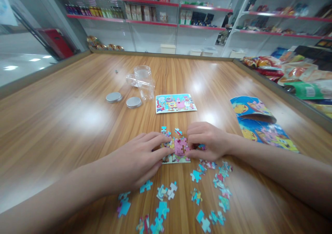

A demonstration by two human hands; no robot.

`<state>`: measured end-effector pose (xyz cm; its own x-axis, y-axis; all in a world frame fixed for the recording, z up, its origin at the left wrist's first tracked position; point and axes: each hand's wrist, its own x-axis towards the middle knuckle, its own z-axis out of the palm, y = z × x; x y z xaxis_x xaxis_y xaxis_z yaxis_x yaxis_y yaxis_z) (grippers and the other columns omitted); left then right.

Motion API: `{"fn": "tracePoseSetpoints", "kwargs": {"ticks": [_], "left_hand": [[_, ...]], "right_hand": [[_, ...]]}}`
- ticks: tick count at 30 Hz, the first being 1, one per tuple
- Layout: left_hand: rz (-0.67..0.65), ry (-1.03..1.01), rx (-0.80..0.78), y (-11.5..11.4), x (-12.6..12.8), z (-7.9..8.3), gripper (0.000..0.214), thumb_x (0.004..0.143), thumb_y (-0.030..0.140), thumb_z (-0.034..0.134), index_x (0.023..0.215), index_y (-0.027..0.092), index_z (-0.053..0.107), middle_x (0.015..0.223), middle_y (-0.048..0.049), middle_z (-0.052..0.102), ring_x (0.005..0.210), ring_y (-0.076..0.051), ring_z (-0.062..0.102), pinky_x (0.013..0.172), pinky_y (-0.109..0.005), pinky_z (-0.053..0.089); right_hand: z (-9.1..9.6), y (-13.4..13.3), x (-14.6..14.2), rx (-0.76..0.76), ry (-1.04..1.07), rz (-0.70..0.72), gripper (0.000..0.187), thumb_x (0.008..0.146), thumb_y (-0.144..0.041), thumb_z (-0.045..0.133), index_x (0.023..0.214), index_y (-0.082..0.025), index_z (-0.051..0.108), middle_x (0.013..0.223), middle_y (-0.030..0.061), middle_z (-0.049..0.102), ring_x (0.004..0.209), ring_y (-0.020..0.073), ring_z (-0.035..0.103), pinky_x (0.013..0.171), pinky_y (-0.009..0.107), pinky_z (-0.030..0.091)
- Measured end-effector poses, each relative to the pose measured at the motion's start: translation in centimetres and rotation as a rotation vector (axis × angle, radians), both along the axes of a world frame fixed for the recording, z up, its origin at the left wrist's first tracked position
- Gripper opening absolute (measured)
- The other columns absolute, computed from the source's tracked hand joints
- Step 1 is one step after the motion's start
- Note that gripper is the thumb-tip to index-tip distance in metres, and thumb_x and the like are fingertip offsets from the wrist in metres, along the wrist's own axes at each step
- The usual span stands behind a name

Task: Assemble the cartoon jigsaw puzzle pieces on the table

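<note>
A partly joined jigsaw puzzle (178,150) with pink and yellow cartoon figures lies on the wooden table between my hands. My left hand (145,154) rests flat along its left side, fingers stretched out and fingertips on the joined pieces. At the right edge, my right hand (206,141) is closed in a pinch on a puzzle piece, mostly hidden by the fingers. One loose piece (178,131) lies just above the puzzle. Several loose blue pieces (162,209) are scattered nearer to me. Beyond the puzzle lies a printed picture card (176,103) of the cartoon characters.
Clear plastic jars (144,80) stand and lie at the far left, near two round silver lids (134,102) (113,97). To the right is a curled blue cartoon sheet (261,123). Bagged goods (298,73) lie beyond the right edge. Stocked shelves (153,23) line the back; a person (226,23) is there.
</note>
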<state>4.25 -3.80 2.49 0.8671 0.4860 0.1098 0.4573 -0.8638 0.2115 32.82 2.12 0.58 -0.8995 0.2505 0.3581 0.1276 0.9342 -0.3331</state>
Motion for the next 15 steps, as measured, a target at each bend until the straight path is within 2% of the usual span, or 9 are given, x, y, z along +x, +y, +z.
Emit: {"fn": "tracePoseSetpoints", "kwargs": {"ticks": [5, 15], "left_hand": [[-0.001, 0.004, 0.009, -0.03, -0.12, -0.17, 0.046, 0.100, 0.016, 0.046, 0.146, 0.021, 0.048, 0.145, -0.0113, 0.050, 0.135, -0.029, 0.048, 0.113, -0.051, 0.048], [-0.002, -0.001, -0.007, 0.12, -0.11, -0.20, 0.050, 0.101, 0.016, 0.045, 0.150, 0.024, 0.044, 0.145, -0.0105, 0.050, 0.134, -0.028, 0.048, 0.112, -0.051, 0.048]], "right_hand": [[0.53, -0.15, 0.10, -0.060, -0.053, -0.006, 0.021, 0.094, -0.039, 0.062, 0.091, -0.018, 0.058, 0.079, 0.0018, 0.061, 0.072, 0.0153, 0.052, 0.067, 0.030, 0.038], [0.29, -0.18, 0.02, -0.051, -0.054, -0.006, 0.022, 0.098, -0.038, 0.056, 0.088, -0.018, 0.057, 0.078, 0.0026, 0.060, 0.073, 0.0155, 0.053, 0.068, 0.030, 0.040]]}}
